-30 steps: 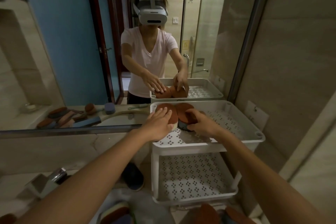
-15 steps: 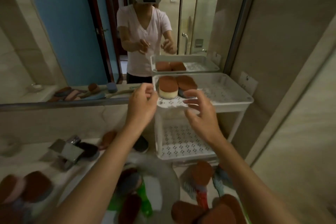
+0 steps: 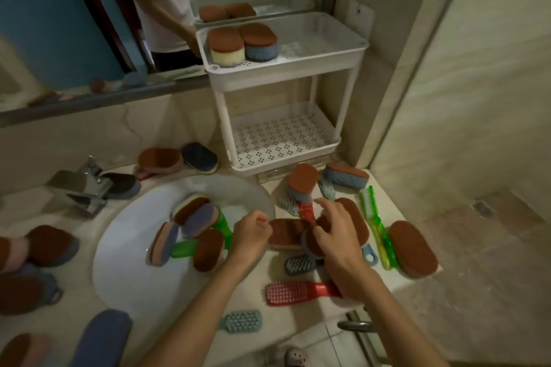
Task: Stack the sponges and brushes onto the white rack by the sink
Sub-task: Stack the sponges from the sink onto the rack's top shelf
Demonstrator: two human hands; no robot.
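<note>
The white two-tier rack (image 3: 283,70) stands at the back of the counter by the mirror. Two brown-topped sponges sit side by side on its top tray, one yellow-bodied (image 3: 226,46), one blue-bodied (image 3: 258,41). Its lower tray (image 3: 280,140) holds nothing. My left hand (image 3: 250,235) hovers loosely curled at the sink's right rim, holding nothing. My right hand (image 3: 337,229) reaches over a pile of brown sponges (image 3: 283,234) and a red-handled brush (image 3: 307,211), fingers spread, touching the pile but gripping nothing clearly.
A white sink (image 3: 128,247) holds several sponges and green brushes (image 3: 185,247). A chrome tap (image 3: 80,188) stands left. More sponges (image 3: 413,244) and brushes, red (image 3: 298,292), green (image 3: 377,223) and teal (image 3: 243,320), litter the counter. A wall is close on the right.
Both hands left the sponges on the rack's top tray and dropped down to the counter pile. My view tilted down from the mirror to the sink.
</note>
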